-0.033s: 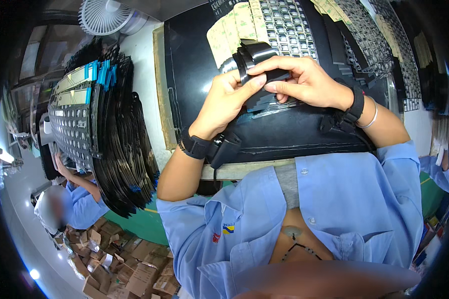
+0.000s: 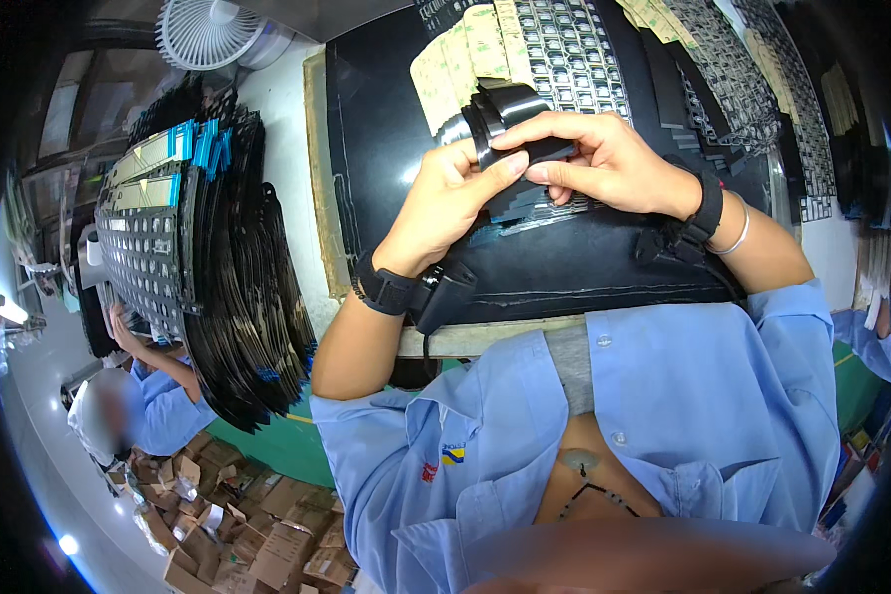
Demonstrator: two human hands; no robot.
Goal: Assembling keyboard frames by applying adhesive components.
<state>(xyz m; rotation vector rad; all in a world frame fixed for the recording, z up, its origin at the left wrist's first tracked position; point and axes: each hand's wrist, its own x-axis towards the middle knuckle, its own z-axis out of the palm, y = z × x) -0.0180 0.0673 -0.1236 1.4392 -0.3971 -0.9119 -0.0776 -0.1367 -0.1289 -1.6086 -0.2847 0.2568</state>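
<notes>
My left hand (image 2: 453,203) and my right hand (image 2: 609,158) meet over a black work mat (image 2: 386,129). Together they grip a black roll (image 2: 510,111) that looks like tape. My left thumb presses its near side, and my right fingers pinch a black strip at its front edge. Just below the hands lies a small pile of thin black sheets (image 2: 540,210). Behind the roll are a grid-patterned keyboard sheet (image 2: 569,49) and pale yellow backing strips (image 2: 455,61). Black wristbands sit on both wrists.
A tall leaning stack of black keyboard sheets (image 2: 218,257) fills the left side of the bench. A white fan (image 2: 208,30) stands at the back left. More gridded sheets (image 2: 752,89) lie at the right. Another person in blue (image 2: 148,396) works lower left, above cardboard boxes (image 2: 247,535).
</notes>
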